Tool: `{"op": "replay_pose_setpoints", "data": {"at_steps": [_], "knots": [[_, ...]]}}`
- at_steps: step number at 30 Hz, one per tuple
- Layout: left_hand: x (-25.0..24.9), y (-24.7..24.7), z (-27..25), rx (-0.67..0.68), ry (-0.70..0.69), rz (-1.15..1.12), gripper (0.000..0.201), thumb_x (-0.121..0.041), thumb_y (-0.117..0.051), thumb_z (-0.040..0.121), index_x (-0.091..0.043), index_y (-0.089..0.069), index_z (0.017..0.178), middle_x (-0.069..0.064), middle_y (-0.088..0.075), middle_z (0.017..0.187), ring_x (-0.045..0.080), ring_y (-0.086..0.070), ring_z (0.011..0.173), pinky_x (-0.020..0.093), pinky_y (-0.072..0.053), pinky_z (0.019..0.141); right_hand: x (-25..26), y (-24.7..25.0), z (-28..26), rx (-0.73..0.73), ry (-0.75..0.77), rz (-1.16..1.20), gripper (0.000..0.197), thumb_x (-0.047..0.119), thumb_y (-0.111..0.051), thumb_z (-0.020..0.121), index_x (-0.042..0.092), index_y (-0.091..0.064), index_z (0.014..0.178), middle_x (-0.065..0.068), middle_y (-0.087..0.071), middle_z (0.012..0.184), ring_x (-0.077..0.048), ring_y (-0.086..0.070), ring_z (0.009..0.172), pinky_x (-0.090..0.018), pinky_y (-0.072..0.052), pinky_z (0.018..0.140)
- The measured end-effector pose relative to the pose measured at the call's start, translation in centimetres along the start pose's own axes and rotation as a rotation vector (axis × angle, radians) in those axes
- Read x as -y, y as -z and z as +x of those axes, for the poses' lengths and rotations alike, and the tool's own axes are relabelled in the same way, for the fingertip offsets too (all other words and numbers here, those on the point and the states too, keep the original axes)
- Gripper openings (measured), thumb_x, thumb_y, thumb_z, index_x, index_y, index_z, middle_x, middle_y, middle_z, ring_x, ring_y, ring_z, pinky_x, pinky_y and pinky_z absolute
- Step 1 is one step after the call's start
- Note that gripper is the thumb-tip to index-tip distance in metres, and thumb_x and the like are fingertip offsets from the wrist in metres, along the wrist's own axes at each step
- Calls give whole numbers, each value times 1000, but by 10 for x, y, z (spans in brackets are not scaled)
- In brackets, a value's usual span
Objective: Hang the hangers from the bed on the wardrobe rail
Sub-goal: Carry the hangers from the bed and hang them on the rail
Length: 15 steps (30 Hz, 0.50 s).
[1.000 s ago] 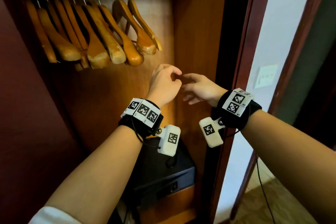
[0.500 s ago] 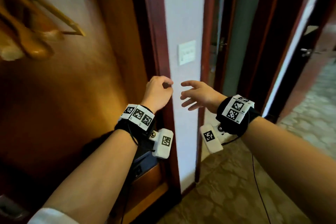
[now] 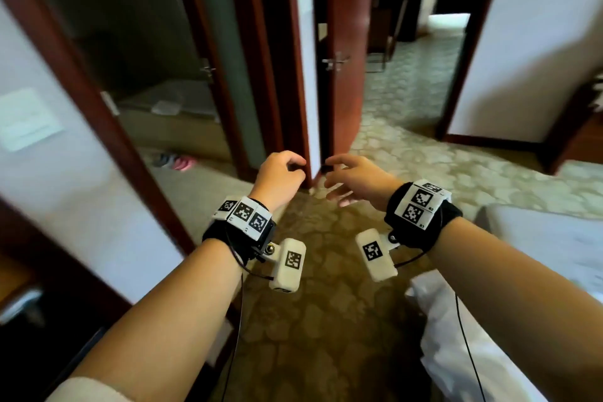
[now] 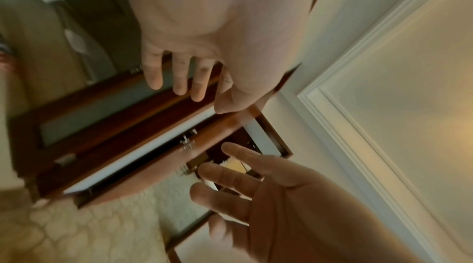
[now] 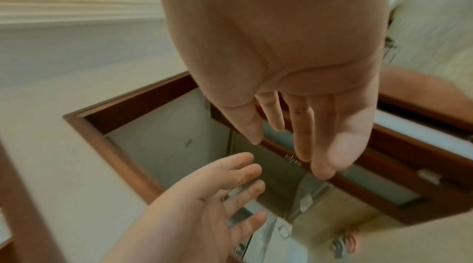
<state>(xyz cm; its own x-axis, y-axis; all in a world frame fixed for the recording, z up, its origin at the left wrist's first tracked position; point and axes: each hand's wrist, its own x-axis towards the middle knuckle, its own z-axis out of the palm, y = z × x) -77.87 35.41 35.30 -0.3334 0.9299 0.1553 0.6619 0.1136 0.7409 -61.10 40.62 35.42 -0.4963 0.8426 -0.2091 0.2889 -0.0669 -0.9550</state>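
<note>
Both hands raised side by side over the patterned carpet (image 3: 319, 320), empty. Left hand (image 3: 280, 173) has fingers (image 4: 176, 77) loosely curled, holding nothing; right hand (image 3: 355, 179) has fingers (image 5: 302, 132) relaxed, slightly spread, holding nothing. No hangers or wardrobe rail in view, so their place relative to the fingers cannot be told. White bed (image 3: 535, 258) corner sits at lower right, just beside the right forearm. Open brown door (image 3: 346, 42) ahead.

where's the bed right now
In the head view the bed lies at the lower right, under the right forearm, its white sheets beside the patterned carpet.
</note>
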Motion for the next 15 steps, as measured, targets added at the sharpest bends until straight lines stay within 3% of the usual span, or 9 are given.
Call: {"op": "replay_pose_setpoints", "data": {"at_steps": [2, 5, 9, 12, 15], "knots": [[-21, -37, 11, 70, -35, -39, 27, -8, -60, 83, -19, -72, 105, -2, -58, 104, 13, -54, 100, 23, -41, 88, -16, 38, -8, -78, -31, 35, 43, 9, -59, 95, 16, -48, 135, -11, -68, 93, -28, -67, 78, -35, -57, 64], [-49, -89, 24, 201, -77, -72, 26, -9, -58, 84, -22, -70, 103, -2, -60, 106, 15, -56, 98, 25, -45, 83, -41, 86, -23, -199, -83, 85, 41, 10, -58, 95, 17, -49, 135, -12, -66, 96, -29, -67, 80, -34, -57, 62], [-92, -162, 36, 399, -180, -89, 21, -13, -58, 85, -25, -68, 98, 1, -64, 113, 19, -62, 96, 31, -52, 83, -82, 143, -53, -387, -167, 148, 38, 8, -58, 95, 18, -50, 131, -8, -68, 91, -24, -66, 73, -31, -54, 58], [-124, -212, 35, 558, -276, -97, 22, -12, -57, 83, -23, -69, 98, 5, -65, 111, 24, -60, 94, 29, -47, 78, -109, 176, -82, -560, -235, 206, 35, 8, -57, 95, 18, -51, 129, -8, -67, 88, -24, -64, 72, -32, -55, 63], [-154, -255, 27, 698, -344, -105, 24, -10, -57, 84, -19, -70, 103, 7, -65, 109, 27, -60, 102, 33, -49, 86, -128, 200, -117, -700, -278, 286, 33, 6, -54, 96, 18, -51, 126, -10, -63, 86, -25, -63, 69, -32, -53, 62]]}}
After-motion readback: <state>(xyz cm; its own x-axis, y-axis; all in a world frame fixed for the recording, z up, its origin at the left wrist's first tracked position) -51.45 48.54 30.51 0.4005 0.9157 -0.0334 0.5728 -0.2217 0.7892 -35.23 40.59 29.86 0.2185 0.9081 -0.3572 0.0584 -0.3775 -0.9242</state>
